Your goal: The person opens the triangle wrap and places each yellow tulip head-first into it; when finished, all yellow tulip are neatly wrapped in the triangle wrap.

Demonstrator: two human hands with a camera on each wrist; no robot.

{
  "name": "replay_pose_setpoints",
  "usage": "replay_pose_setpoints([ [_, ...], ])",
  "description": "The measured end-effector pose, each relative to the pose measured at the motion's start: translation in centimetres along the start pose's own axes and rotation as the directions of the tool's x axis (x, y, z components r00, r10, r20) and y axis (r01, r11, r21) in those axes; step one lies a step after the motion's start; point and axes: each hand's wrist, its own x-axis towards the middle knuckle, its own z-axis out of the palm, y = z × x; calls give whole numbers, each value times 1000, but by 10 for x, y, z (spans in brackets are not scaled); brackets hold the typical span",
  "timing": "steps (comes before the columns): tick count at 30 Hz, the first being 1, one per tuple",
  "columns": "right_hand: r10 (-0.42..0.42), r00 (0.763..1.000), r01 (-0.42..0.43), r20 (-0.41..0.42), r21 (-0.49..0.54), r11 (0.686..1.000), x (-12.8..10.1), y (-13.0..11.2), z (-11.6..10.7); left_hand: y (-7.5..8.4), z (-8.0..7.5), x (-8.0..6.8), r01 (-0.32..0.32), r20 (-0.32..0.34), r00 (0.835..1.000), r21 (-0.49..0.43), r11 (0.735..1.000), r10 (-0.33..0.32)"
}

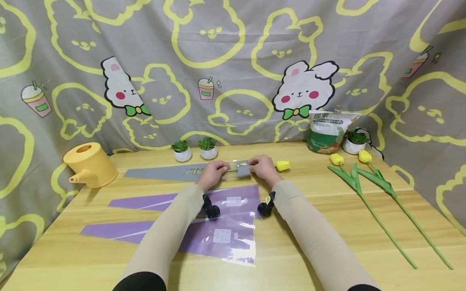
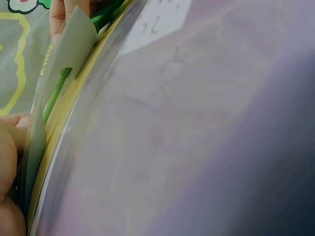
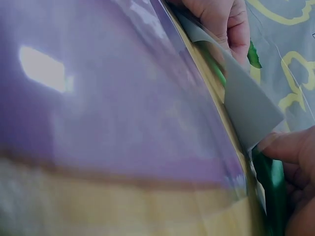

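A grey, partly clear flower sleeve (image 1: 164, 172) lies along the back of the table, its wide end to the right. My left hand (image 1: 212, 173) pinches an edge of it. At the wide end my right hand (image 1: 265, 167) holds the sleeve's rim between thumb and fingers, as the thumb (image 3: 283, 146) shows in the right wrist view. A yellow tulip (image 1: 282, 165) pokes out beyond my right hand; its green stem (image 2: 56, 96) runs in the sleeve's opening. Dark green leaf (image 3: 269, 184) shows under my right thumb. Both hands' far fingers are partly hidden.
Two purple sleeves (image 1: 240, 198) lie nearer me, beneath my left forearm. Two yellow tulips (image 1: 378, 210) lie at the right. A yellow watering can (image 1: 91, 165) stands left; small potted succulents (image 1: 208, 153) and a green-white bag (image 1: 327, 135) stand at the back against the curtain.
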Motion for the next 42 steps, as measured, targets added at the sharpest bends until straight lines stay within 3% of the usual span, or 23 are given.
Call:
replay_pose_setpoints([
  [9, 13, 1000, -13, -21, 12, 1000, 1, -4, -15, 6, 1, 1, 13, -25, 1000, -22, 1000, -14],
  [16, -32, 999, 32, -28, 2, 999, -4, 3, -38, 1, 4, 1, 3, -32, 999, -8, 1000, -3],
  [22, -112, 991, 118, 66, -96, 988, -7, 21, -58, 0, 5, -1, -4, -38, 999, 2, 1000, 4],
  [29, -169, 966, 204, 196, -173, 964, -10, 36, -77, -1, 4, 0, -2, -51, 999, 2, 1000, 2],
  [36, -122, 923, 224, 366, -251, 942, -10, 41, -81, 0, 3, -1, 7, -37, 999, 7, 1000, -7],
  [42, -142, 917, 264, 372, -300, 917, -8, 41, -79, 1, 1, -2, 25, -32, 999, -16, 1000, -25],
])
